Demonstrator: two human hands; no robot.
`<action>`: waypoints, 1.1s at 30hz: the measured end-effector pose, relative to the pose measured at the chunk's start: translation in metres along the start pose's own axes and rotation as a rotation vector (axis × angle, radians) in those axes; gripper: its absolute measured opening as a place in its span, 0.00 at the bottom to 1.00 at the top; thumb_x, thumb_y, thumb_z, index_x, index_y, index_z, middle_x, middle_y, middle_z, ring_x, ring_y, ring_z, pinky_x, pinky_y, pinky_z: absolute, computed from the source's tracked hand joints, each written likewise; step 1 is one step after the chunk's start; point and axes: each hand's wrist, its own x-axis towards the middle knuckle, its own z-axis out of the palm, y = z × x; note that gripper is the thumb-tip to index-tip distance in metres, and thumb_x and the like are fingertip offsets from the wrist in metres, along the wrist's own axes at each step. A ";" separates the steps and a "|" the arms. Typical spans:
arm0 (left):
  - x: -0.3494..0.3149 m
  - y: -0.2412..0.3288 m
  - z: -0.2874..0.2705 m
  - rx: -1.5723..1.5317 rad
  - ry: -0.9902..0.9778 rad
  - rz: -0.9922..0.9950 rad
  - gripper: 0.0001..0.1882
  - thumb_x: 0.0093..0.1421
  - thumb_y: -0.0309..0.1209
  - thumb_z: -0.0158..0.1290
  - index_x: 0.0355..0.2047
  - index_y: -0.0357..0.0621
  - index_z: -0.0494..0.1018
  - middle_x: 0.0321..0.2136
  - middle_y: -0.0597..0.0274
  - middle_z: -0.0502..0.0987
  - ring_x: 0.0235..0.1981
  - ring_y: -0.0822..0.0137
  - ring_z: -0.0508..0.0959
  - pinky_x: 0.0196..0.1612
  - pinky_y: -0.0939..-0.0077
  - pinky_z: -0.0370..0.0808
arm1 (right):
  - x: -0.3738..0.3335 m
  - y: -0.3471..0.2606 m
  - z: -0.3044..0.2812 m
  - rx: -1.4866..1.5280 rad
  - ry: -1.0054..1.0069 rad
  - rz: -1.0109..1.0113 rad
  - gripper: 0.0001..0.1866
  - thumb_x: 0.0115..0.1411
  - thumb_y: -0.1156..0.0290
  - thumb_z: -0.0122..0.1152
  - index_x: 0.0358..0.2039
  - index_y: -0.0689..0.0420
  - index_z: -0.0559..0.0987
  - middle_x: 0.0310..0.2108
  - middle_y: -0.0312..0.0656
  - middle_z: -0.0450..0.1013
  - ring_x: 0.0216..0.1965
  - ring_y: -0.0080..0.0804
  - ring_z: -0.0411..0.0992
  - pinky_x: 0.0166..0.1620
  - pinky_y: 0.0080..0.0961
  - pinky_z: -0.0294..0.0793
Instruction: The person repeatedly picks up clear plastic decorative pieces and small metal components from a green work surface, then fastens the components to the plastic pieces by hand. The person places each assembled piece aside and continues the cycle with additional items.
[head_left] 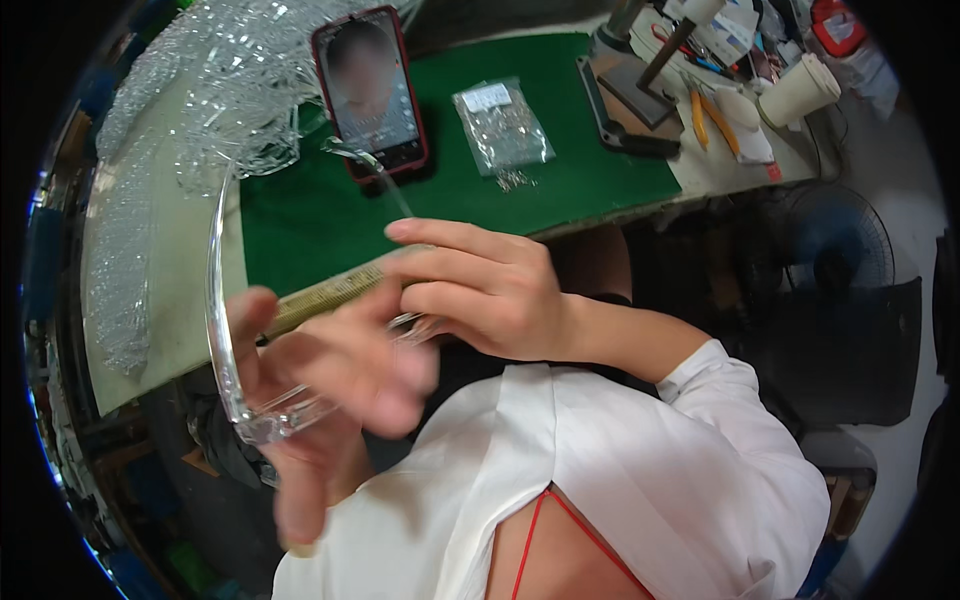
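A clear plastic eyeglass frame [283,417] is held in front of my body, above the near edge of the bench. One long clear temple arm [217,300] rises at its left; the other [368,160] emerges beyond my right fingers. My right hand [490,290] is closed around the frame's right side, its grip partly hidden. Motion blurs my left hand [345,375], which lies against the left part of the frame with thumb and fingers spread apart. Contact there is partly hidden. Just beyond my hands runs a yellowish strip [325,297] along the bench edge.
On the green mat [290,230] lie a phone [375,95], a plastic bag of small parts [503,125] and loose tiny pieces [515,181]. Clear frames [235,90] pile up at left. A metal stand [630,100], orange-handled pliers [715,120] and a cup [800,90] are at right.
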 end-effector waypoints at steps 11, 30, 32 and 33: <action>-0.001 -0.031 0.011 0.559 0.181 -0.121 0.43 0.48 0.37 0.66 0.57 0.21 0.59 0.21 0.49 0.77 0.18 0.69 0.76 0.35 0.71 0.77 | -0.048 0.096 -0.101 -0.068 -0.181 0.633 0.10 0.54 0.76 0.61 0.38 0.57 0.81 0.28 0.39 0.71 0.27 0.33 0.70 0.33 0.25 0.70; 0.001 -0.052 -0.008 0.836 0.042 -0.154 0.16 0.47 0.09 0.53 0.32 0.37 0.62 0.25 0.52 0.74 0.24 0.70 0.72 0.34 0.78 0.72 | -0.054 0.101 -0.106 -0.102 -0.322 0.535 0.07 0.55 0.82 0.59 0.35 0.61 0.79 0.31 0.36 0.71 0.31 0.24 0.70 0.34 0.20 0.69; -0.001 -0.053 -0.005 0.763 0.135 -0.187 0.14 0.50 0.10 0.52 0.34 0.36 0.63 0.29 0.49 0.74 0.25 0.68 0.73 0.34 0.77 0.73 | -0.049 0.102 -0.102 -0.079 -0.306 0.591 0.04 0.54 0.76 0.61 0.31 0.59 0.79 0.28 0.38 0.72 0.29 0.31 0.72 0.33 0.25 0.71; -0.003 -0.059 -0.005 0.736 0.147 -0.136 0.12 0.52 0.12 0.51 0.36 0.35 0.64 0.31 0.49 0.74 0.29 0.67 0.73 0.38 0.73 0.73 | -0.049 0.103 -0.101 -0.082 -0.310 0.604 0.04 0.54 0.76 0.61 0.31 0.59 0.79 0.28 0.38 0.72 0.29 0.32 0.72 0.33 0.25 0.71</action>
